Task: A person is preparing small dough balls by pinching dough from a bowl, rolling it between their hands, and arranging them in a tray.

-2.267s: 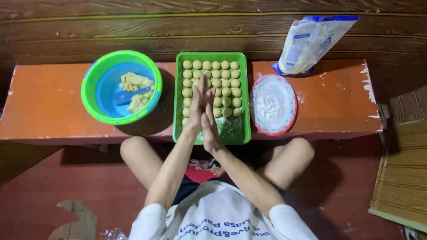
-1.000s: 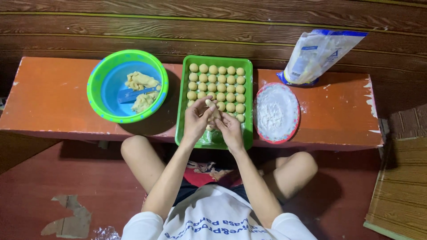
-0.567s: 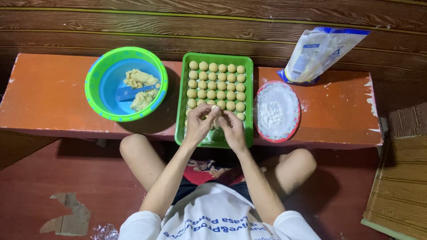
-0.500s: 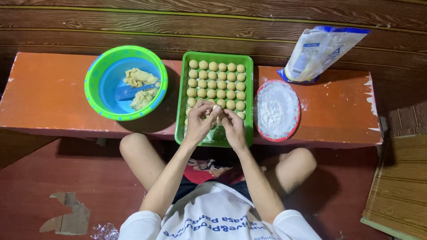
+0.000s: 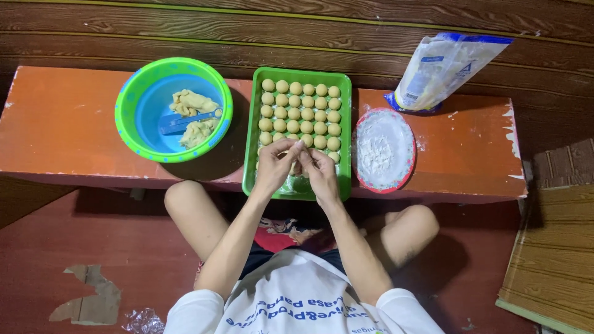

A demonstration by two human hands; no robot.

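A green rectangular tray on the orange bench holds several rows of small pale dough balls. My left hand and my right hand meet over the tray's near end, fingertips pinched together around a small piece of dough that is mostly hidden between them. The near rows of balls lie partly under my hands.
A green and blue bowl with lumps of dough and a blue scraper sits left of the tray. A red-rimmed plate of white flour lies to the right, a flour bag behind it. A wooden wall backs the bench.
My hands were pressed palm to palm above the tray. They have since dropped to the tray's near end and now pinch at the dough with the fingertips.
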